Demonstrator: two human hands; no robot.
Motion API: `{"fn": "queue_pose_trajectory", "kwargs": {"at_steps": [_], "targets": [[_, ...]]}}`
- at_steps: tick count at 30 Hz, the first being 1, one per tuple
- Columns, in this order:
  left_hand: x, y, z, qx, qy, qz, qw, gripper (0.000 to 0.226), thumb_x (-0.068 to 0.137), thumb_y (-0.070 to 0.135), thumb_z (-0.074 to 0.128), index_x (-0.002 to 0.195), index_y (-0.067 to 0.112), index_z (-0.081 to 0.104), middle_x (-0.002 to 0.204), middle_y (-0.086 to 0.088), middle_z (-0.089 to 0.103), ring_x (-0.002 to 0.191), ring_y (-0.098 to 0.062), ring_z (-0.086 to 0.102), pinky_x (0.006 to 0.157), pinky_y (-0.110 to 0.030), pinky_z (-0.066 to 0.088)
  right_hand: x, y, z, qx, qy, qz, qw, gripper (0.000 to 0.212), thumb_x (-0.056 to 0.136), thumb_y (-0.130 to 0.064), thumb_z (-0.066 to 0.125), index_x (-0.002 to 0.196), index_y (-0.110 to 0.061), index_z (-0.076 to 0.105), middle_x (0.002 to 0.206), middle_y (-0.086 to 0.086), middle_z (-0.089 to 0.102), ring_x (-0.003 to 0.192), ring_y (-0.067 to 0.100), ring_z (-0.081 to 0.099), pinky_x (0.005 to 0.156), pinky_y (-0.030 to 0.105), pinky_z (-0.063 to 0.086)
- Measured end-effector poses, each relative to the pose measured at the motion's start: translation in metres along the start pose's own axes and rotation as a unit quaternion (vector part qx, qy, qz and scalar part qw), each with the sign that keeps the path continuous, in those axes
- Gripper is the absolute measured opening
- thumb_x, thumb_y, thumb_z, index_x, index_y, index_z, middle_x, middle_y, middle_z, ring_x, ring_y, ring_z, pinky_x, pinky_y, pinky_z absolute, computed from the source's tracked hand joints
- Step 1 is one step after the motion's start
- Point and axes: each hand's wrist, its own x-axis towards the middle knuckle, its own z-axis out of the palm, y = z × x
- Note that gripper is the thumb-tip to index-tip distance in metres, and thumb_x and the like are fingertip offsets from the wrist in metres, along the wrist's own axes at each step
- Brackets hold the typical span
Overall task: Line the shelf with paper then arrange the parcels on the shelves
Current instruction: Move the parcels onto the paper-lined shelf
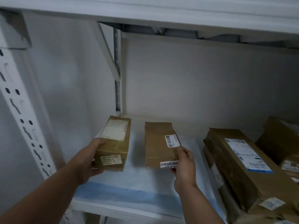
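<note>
Both hands are engaged, one parcel each. From the head camera, my left hand [90, 159] grips the near left corner of the left parcel [113, 143], the taller brown box bearing a "1402" sticker on its front face, thumb on top and fingers curled under the base. My right hand [183, 165] pinches the near right corner of the flat parcel [160, 144], thumb on its upper face beside the white label. Both parcels sit side by side, apart from one another, on the paper lining [129, 183], a white sheet with a blue band along its front, which already covers the shelf [113, 209]. To the right, a long carton [239, 162] lies on a stack of further boxes, well apart from the flat parcel (whether the lining runs under that stack cannot be seen).

Assessment: lining appears complete at this bay; the step in hand is squaring these two parcels. Recommended practice: slide each parcel gently or lift it clear so the paper does not ruck, keep label faces forward and readable, align front edges parallel to the shelf lip, and close the gaps evenly toward the stack.
</note>
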Motion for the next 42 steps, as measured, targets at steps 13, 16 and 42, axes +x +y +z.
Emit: {"fn": "queue_pose_trajectory", "kwargs": {"at_steps": [13,16,42], "targets": [[0.009,0.014,-0.007,0.003,0.015,0.047,0.999,0.027,0.092,0.046,0.052,0.092,0.021,0.062,0.086,-0.007,0.069,0.083,-0.022,0.062,0.093,-0.043,0.046,-0.01,0.036,0.035,-0.036,-0.022,0.006,0.999,0.011,0.1,-0.027,0.049,0.104,-0.031,0.059,0.102,-0.002,0.066,0.091,0.02,0.064,0.078,0.04,0.054],[0.01,0.009,-0.003,0.016,0.002,0.038,0.999,0.026,0.095,0.043,0.049,0.09,0.02,0.06,0.082,-0.008,0.068,0.077,-0.022,0.061,0.091,-0.042,0.046,-0.009,0.04,0.035,-0.05,-0.016,0.009,0.999,0.01,0.1,-0.03,0.048,0.105,-0.032,0.057,0.104,-0.003,0.066,0.094,0.02,0.064,0.085,0.044,0.055],[0.024,0.0,0.001,0.226,0.122,0.165,0.952,0.063,0.089,0.059,0.036,0.142,0.026,0.042,0.135,-0.01,0.056,0.113,-0.034,0.057,0.1,-0.052,0.045,-0.012,0.038,0.035,-0.464,-0.104,-0.021,0.879,0.071,0.085,-0.051,0.056,0.147,-0.025,0.035,0.14,0.003,0.051,0.131,0.029,0.044,0.108,0.046,0.038]]}}
